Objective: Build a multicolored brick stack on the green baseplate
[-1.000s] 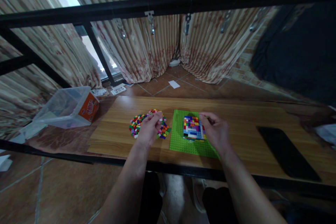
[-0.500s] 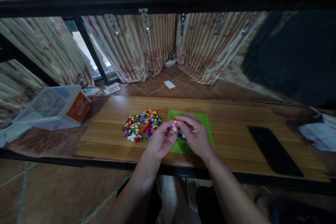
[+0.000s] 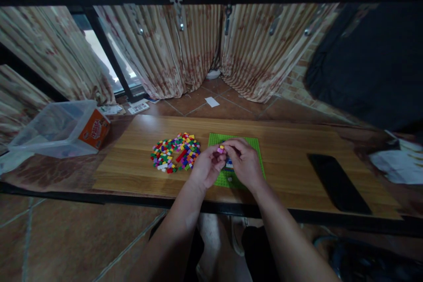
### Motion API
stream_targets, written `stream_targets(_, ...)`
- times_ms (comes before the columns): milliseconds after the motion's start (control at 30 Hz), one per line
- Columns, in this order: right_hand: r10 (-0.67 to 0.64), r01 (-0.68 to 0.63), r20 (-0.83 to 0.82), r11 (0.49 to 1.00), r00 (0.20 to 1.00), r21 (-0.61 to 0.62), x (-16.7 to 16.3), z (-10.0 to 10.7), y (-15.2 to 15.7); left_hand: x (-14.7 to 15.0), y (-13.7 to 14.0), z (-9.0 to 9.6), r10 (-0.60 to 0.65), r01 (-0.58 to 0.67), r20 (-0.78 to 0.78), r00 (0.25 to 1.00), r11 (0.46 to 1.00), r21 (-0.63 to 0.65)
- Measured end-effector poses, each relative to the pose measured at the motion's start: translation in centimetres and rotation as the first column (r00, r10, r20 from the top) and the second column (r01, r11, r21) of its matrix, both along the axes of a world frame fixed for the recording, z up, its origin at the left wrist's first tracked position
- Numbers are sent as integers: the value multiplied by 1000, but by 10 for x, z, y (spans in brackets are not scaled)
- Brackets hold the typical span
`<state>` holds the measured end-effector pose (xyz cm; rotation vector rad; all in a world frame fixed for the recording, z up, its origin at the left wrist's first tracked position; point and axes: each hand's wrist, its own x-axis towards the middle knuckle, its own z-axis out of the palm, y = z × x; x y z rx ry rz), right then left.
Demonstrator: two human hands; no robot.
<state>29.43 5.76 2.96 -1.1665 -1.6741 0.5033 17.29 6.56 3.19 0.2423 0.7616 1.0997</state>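
Observation:
My left hand (image 3: 205, 168) and my right hand (image 3: 245, 161) meet over a green studded baseplate (image 3: 243, 137). Between their fingertips are small joined toy bricks (image 3: 220, 150), pink with yellow on top. Both hands are closed on these bricks, thumbs and forefingers pinching from either side. Blue and white bricks (image 3: 229, 165) show on the baseplate, partly covered by my right hand. A small whitish brick (image 3: 230, 179) appears over the near part of the baseplate, below my fingers; whether it rests there I cannot tell.
Left of the baseplate, many loose coloured bricks (image 3: 161, 152) lie in a ring-like heap on the wooden table (image 3: 280, 141). A black flat slab (image 3: 339, 183) lies at the right. Beyond the table's left end stands a clear plastic bin (image 3: 56, 128) with an orange label.
The white brick that was under the pink one in my fingers now shows lower, over the baseplate. The whole scene has shifted slightly up; both hands stay together.

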Motion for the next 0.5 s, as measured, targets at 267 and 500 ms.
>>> stream_targets(267, -14, 13, 14, 1000, 1000, 18, 3, 0, -1, 0, -2, -1, -31, 34, -41, 999, 996, 77)
stream_targets(500, 27, -29, -67, 999, 997, -27, 7, -4, -1, -1, -6, -5, -19, 32, -75, 997, 984, 175)
